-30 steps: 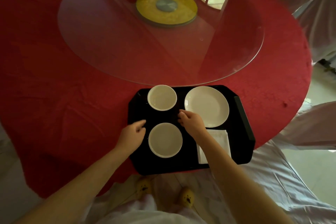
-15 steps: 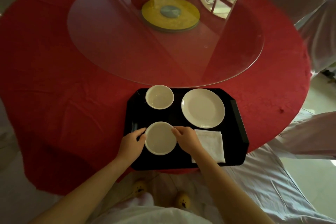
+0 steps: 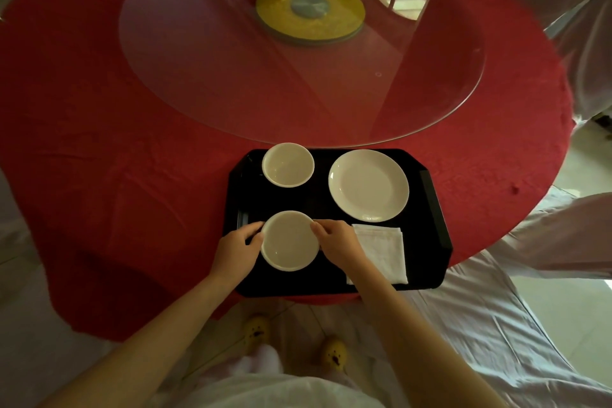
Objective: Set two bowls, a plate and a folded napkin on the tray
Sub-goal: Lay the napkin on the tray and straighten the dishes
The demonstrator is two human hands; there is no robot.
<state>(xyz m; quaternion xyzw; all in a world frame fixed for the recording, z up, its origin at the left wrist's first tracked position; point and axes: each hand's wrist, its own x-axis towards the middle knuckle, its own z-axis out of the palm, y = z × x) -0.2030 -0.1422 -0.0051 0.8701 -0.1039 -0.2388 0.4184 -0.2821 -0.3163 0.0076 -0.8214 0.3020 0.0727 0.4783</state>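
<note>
Nearly done: our left hand [image 3: 236,247] and right hand [image 3: 337,242] pinch the near bowl [image 3: 289,241] by its rim on the tray [image 3: 427,242], beside the far bowl [image 3: 287,165], plate [image 3: 368,184] and napkin [image 3: 382,252]; only letting go seems left.

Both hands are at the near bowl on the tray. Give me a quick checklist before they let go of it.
1. Near bowl fully inside the tray: ok.
2. Left hand and right hand on opposite sides of its rim: ok.
3. Bowl flat on the tray floor, not lifted: cannot tell.
4. Clear of far bowl, plate and folded napkin: ok.
5. All four items on the tray: ok.
6. Tray fully on the table: not ok, its near edge overhangs.
</note>
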